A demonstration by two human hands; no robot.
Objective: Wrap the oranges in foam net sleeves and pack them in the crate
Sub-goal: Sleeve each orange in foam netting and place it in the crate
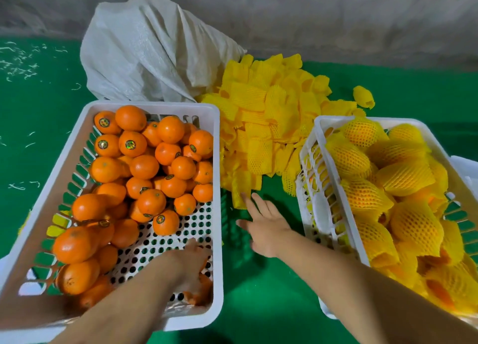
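Note:
A white crate on the left holds several bare oranges. My left hand reaches into its near right corner and curls over an orange there. A heap of yellow foam net sleeves lies between the crates. My right hand stretches out with straight fingers, its fingertips touching the nearest sleeve at the heap's front edge. The white crate on the right is filled with several oranges wrapped in yellow sleeves.
A white woven sack stands behind the left crate. All rests on a green floor, with a grey wall at the back. One stray sleeve lies apart at the right of the heap.

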